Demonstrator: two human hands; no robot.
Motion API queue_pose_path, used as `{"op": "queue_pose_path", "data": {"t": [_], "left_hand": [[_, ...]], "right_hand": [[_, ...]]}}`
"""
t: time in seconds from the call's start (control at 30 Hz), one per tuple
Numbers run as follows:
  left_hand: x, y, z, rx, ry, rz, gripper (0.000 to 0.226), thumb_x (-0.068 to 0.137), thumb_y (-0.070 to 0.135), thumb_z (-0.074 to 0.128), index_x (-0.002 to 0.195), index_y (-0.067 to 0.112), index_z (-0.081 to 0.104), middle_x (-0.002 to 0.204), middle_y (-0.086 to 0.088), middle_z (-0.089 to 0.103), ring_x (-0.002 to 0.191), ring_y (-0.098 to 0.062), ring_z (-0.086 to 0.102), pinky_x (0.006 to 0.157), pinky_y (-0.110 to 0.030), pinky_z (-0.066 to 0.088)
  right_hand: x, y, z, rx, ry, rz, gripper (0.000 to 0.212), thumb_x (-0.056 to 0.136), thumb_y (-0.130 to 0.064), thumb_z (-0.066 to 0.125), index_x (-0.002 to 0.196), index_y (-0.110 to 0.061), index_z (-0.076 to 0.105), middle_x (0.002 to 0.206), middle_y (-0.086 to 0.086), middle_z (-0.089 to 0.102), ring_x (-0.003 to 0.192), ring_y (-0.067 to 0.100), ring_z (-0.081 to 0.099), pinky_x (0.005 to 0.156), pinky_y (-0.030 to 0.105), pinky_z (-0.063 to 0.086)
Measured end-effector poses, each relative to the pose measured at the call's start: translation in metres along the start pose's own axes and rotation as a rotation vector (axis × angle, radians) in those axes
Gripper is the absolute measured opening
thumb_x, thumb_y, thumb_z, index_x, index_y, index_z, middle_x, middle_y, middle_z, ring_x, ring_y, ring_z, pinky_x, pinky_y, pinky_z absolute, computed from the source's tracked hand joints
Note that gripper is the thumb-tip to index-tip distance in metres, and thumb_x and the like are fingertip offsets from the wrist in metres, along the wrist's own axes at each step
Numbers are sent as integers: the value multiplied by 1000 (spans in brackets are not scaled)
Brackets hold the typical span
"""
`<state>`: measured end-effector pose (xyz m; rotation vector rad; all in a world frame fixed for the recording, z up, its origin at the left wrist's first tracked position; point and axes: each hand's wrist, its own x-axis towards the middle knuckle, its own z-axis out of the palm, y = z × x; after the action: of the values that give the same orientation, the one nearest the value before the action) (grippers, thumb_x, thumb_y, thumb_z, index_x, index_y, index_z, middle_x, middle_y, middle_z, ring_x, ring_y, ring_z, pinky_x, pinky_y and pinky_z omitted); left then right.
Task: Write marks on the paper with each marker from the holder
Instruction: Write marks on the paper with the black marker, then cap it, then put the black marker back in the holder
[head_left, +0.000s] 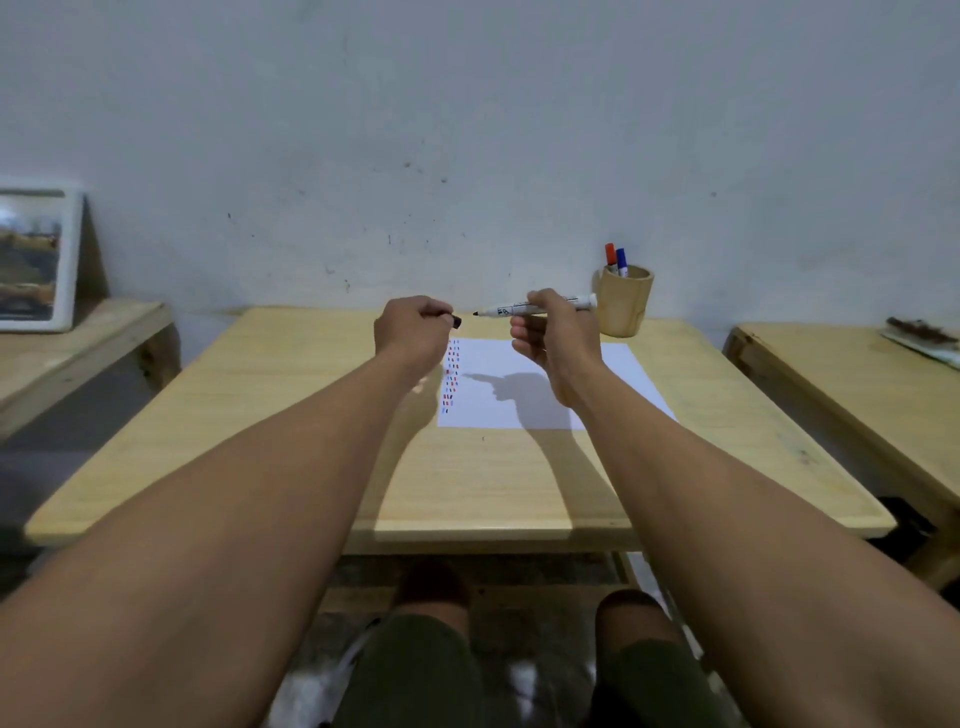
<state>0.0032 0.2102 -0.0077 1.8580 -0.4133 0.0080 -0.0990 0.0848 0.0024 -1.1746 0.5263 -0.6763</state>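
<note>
Marker (537, 308) uncapped, print unreadable | right hand (545, 343) grips it | left hand (413, 330) pinches cap (455, 321)

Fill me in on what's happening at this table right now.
A person holds an uncapped black marker in the right hand and its cap in the left hand, above the paper. Red and blue marks line its left edge. Red and blue markers sit in the wooden holder.
</note>
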Motion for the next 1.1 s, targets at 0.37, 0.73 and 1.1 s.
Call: {"op": "queue_pose_path", "data": {"t": [0.37,0.73,1.1], "left_hand": [[0,45,18,-280,-67,-81,10,90,24,68,93,29,76,101,3,76,84,-15,61,86,-34,55],[-4,66,19,-469,-180,-192,17,97,20,62,108,23,74,95,7,74,93,-11,63,79,-29,55],[0,83,29,-442,-154,-60,19,97,20,62,113,21,73,94,5,72,93,-16,60,88,-35,55]], "right_hand": [[-2,-24,-7,155,35,-46,15,93,-14,62,82,-3,64,69,14,66,56,19,61,57,27,53],[0,-30,-23,306,-36,-10,10,87,-9,78,91,-5,70,69,6,67,61,13,65,64,23,60],[4,-36,-37,279,-53,-8,28,80,-20,86,100,-10,68,72,2,70,67,12,69,66,24,59]]}}
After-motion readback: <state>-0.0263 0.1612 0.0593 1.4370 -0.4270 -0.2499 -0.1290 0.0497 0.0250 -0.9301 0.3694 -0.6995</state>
